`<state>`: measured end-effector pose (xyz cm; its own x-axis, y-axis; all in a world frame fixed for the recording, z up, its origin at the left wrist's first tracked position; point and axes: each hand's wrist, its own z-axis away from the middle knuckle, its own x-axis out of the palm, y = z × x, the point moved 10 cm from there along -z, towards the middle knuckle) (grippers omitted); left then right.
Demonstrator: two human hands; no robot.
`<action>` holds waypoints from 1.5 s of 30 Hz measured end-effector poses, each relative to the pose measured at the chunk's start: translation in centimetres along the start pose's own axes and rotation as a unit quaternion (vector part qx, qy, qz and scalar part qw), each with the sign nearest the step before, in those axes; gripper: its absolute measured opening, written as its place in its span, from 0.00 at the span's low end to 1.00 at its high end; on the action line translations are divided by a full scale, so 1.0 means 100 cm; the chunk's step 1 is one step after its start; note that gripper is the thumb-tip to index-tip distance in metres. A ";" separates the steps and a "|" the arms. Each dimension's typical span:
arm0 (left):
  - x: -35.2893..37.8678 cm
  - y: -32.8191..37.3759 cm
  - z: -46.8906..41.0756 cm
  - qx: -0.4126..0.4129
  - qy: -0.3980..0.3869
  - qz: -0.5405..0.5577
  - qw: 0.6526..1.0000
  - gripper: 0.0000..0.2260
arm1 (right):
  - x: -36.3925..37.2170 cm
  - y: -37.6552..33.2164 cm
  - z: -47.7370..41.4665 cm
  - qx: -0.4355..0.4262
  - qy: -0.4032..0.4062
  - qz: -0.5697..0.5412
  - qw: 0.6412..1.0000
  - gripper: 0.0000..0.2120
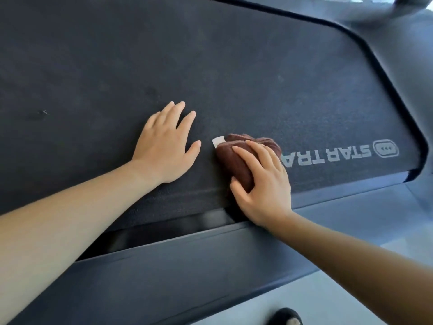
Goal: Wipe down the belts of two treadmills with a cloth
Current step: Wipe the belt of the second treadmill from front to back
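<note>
A person leans over a dark treadmill belt [210,66], seen from a head camera looking down. The belt's long axis runs left to right across the view, sloping down to the right.

A bunched brown cloth [236,160] sits on the belt close to its near edge, just above the grey side rail [187,266]. The right hand [264,184] covers it from the right. Its fingers [248,156] curl over the top and the thumb tucks under the near side, so the cloth is held and pressed down.

The wad is slightly longer than wide. Its long axis runs across the belt, from the near edge toward the far one. A small white tag [218,140] sticks out of its far left corner, pointing at the left hand [164,146].

The left hand lies flat on the belt just left of the cloth, apart from it, fingers straight and spread, holding nothing. It appears to brace the person.

A pale logo [346,153] is printed on the belt to the right of the cloth, partly hidden by the cloth and hand.

Most of the visible belt lies left of the cloth and beyond it. A stroke to the left would probably meet the left hand first, so that hand would likely need to lift or shift. A shoe [284,316] shows at the bottom edge.
</note>
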<state>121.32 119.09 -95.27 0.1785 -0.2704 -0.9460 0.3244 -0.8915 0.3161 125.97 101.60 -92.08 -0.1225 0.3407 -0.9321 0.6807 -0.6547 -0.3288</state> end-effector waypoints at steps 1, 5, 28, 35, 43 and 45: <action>0.000 0.000 0.000 0.001 0.005 0.001 1.000 0.26 | 0.000 0.000 -0.003 -0.001 0.007 -0.004 1.000 0.27; -0.001 -0.005 -0.001 0.015 0.008 0.017 1.000 0.23 | 0.004 -0.002 -0.015 0.003 0.004 0.004 1.000 0.27; -0.022 -0.063 0.020 -0.105 0.013 -0.016 0.994 0.26 | 0.048 -0.073 -0.107 -0.063 -0.067 -0.011 0.996 0.25; -0.024 -0.099 -0.015 -0.110 -0.031 -0.042 0.993 0.26 | 0.049 -0.070 -0.090 -0.087 -0.076 -0.003 0.993 0.28; -0.031 -0.142 -0.109 -0.148 -0.020 -0.047 0.988 0.23 | 0.071 -0.077 -0.204 -0.029 -0.043 -0.012 0.999 0.27; -0.032 -0.152 -0.133 -0.186 -0.010 -0.035 0.982 0.23 | 0.075 -0.076 -0.235 -0.024 -0.046 -0.007 0.999 0.27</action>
<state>128.12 138.36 -96.09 0.1264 -0.2233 -0.9665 0.6521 -0.7155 0.2506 136.79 125.00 -93.03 -0.1966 0.2842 -0.9384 0.7123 -0.6162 -0.3359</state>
